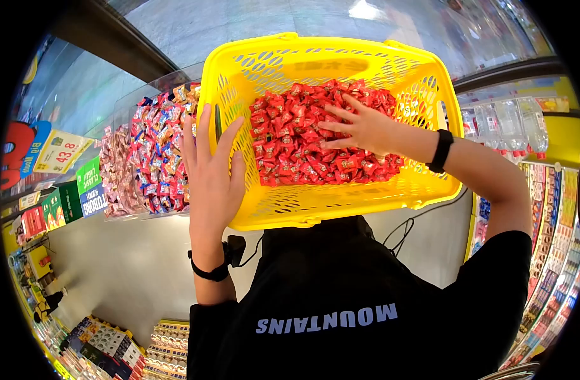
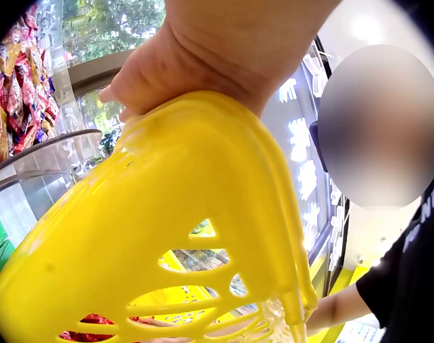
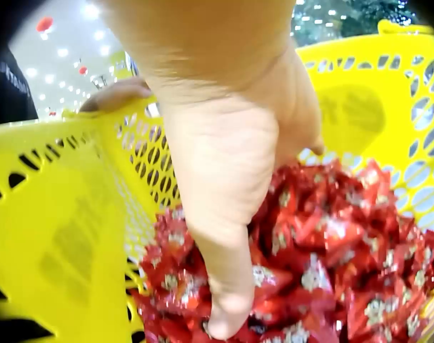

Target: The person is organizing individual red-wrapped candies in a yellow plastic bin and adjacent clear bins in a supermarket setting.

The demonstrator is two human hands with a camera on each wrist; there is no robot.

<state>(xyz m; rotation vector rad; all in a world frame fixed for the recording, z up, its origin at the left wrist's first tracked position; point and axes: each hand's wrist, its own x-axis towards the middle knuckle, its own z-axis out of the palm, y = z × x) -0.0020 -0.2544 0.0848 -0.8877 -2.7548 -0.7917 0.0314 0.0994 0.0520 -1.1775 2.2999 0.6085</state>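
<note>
A yellow plastic basket (image 1: 328, 218) holds a wide heap of red-wrapped candies (image 1: 290, 136). Across the basket's left rim lies my left hand (image 1: 214, 171), its fingers extended and the palm over the edge, as the left wrist view also shows with the hand (image 2: 224, 50) on top of the rim. My right hand (image 1: 366, 130) is inside the basket, fingers spread over the candies and touching the top of the heap. In the right wrist view its thumb (image 3: 228, 286) points down among the shiny wrappers.
Left of the basket, a clear bin (image 1: 128, 212) is filled with mixed wrapped candies (image 1: 160, 152) beside price signs (image 1: 61, 152). Clear bottles (image 1: 511, 123) stand to the right, above shelves of packaged goods (image 1: 549, 247). A cable (image 1: 400, 234) hangs near the basket's front.
</note>
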